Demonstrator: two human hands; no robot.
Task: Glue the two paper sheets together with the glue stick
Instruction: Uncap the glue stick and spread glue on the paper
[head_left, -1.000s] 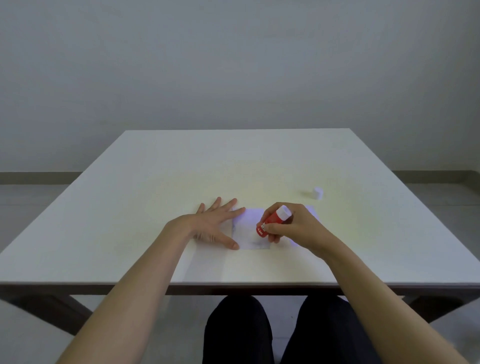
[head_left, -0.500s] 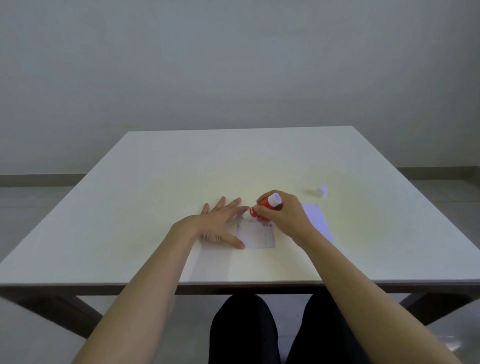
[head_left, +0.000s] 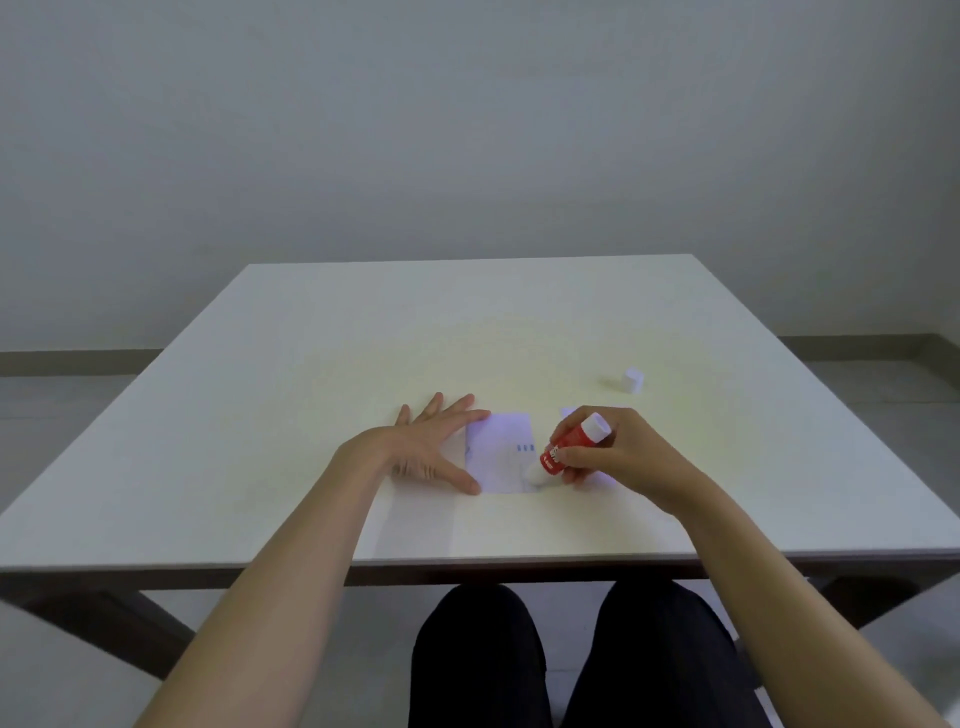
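Observation:
A small white paper sheet (head_left: 501, 452) with faint blue marks lies flat near the table's front middle. My left hand (head_left: 434, 447) rests flat with fingers spread, its fingertips pressing the sheet's left edge. My right hand (head_left: 615, 457) grips a red glue stick (head_left: 569, 451), tilted with its white tip down on the sheet's near right corner. A second pale sheet (head_left: 569, 414) lies to the right, mostly hidden under my right hand.
The glue stick's white cap (head_left: 634, 379) stands alone farther back on the right. The white table (head_left: 363, 332) stretches to a far edge by the grey wall. My dark-trousered legs show below the front edge.
My right hand has dragged the glue stick from the sheet's far left corner to its near right corner. The left hand stays on the sheet's left edge.

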